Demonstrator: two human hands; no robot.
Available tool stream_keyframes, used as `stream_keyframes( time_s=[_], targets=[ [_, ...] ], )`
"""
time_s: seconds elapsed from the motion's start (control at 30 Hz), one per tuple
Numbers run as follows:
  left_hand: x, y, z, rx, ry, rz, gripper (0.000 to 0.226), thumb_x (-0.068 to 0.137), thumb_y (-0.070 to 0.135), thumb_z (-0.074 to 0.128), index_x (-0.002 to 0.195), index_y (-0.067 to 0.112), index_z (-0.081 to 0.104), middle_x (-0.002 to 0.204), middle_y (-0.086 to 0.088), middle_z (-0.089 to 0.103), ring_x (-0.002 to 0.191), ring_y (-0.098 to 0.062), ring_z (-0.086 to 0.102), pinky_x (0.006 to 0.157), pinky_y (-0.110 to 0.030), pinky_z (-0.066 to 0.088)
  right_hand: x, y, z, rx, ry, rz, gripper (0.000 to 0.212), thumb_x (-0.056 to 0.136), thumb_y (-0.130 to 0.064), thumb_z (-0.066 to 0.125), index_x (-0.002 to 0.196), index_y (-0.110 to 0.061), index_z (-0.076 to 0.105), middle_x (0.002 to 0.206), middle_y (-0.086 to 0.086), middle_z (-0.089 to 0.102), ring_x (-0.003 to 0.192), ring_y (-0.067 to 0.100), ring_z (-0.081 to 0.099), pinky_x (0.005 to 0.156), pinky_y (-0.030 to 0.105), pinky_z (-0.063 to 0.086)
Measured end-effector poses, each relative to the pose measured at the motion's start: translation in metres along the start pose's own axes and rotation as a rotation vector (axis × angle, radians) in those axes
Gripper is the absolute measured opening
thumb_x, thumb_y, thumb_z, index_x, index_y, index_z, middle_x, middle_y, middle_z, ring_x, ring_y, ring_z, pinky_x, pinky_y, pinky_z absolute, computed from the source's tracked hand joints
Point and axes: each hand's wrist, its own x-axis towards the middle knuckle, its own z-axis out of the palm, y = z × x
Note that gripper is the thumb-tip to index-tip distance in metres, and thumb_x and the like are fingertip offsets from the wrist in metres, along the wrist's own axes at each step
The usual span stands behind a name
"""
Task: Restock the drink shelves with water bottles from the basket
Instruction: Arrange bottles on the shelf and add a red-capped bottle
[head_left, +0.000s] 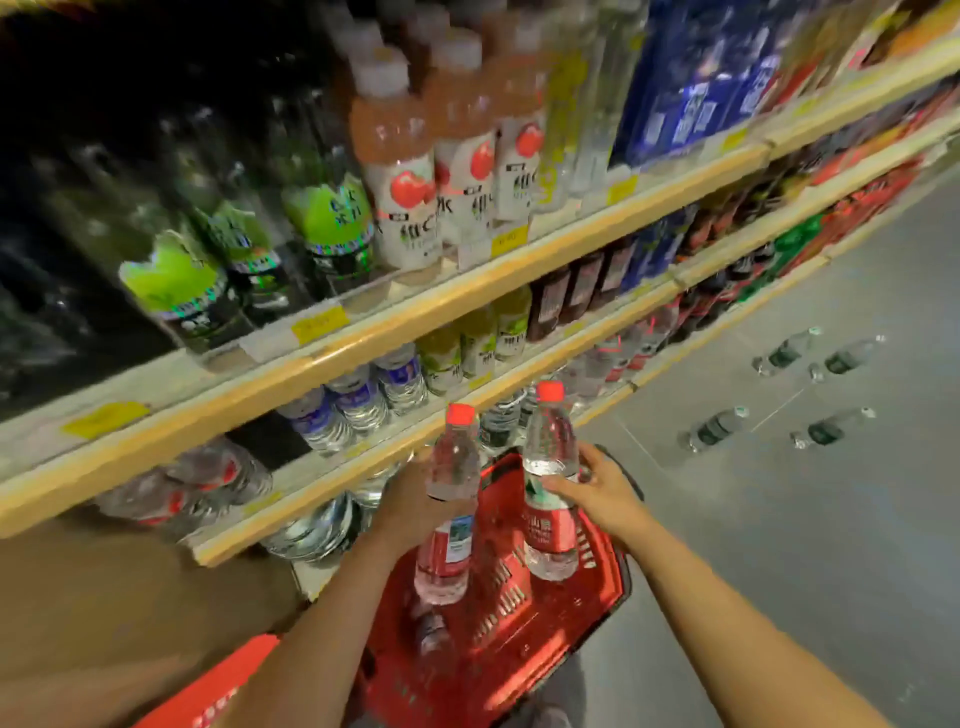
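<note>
My left hand (410, 506) grips a clear water bottle (451, 509) with a red cap and red label, held upright above the red basket (524, 629). My right hand (597, 491) grips a second bottle of the same kind (550, 483), also upright, slightly farther right and higher. Another bottle (434, 639) lies inside the basket below my left forearm. The drink shelves (467, 291) rise on the left, with similar red-labelled water bottles (197, 488) on a lower shelf.
Upper shelves hold green-labelled, apple-labelled and blue-labelled drinks; blue-labelled water (358, 400) stands on the middle shelf. Several dark-labelled bottles (779, 358) lie on the grey floor to the right. A second red basket edge (208, 696) shows at bottom left.
</note>
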Motion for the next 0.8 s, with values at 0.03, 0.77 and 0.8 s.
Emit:
stream_keyframes(
  time_s=[0.03,0.77,0.8],
  targets=[
    [-0.011,0.014,-0.011,-0.034,0.026,0.008,0.041,0.061,0.030,0.086,0.089,0.038,0.057,0.087,0.020,0.064,0.085,-0.005,0.063,0.075,-0.027,0.050,-0.010,-0.021,-0.004,-0.014,-0.018,-0.030,0.053,0.073,-0.015,0.077,0.120,-0.010,0.053,0.102,0.006,0.067,0.080,0.014,0.064,0.069,0.021,0.054],
    [-0.244,0.234,-0.252,-0.186,0.847,0.454,0.069,0.044,0.049,0.078,0.108,0.030,0.057,0.099,0.007,0.068,0.092,-0.008,0.064,0.081,-0.025,0.052,-0.162,-0.392,0.073,-0.073,-0.447,-0.775,0.037,0.079,-0.001,0.067,0.110,-0.014,0.052,0.102,0.002,0.063,0.082,0.001,0.063,0.069,0.011,0.051],
    [-0.252,0.238,-0.261,-0.177,0.887,0.466,0.070,0.046,0.049,0.078,0.108,0.026,0.057,0.098,0.008,0.067,0.088,-0.003,0.063,0.078,-0.019,0.050,-0.167,-0.404,0.079,-0.071,-0.456,-0.812,0.039,0.078,0.001,0.067,0.111,-0.012,0.051,0.102,0.003,0.063,0.080,-0.002,0.063,0.069,0.010,0.051]
  ],
)
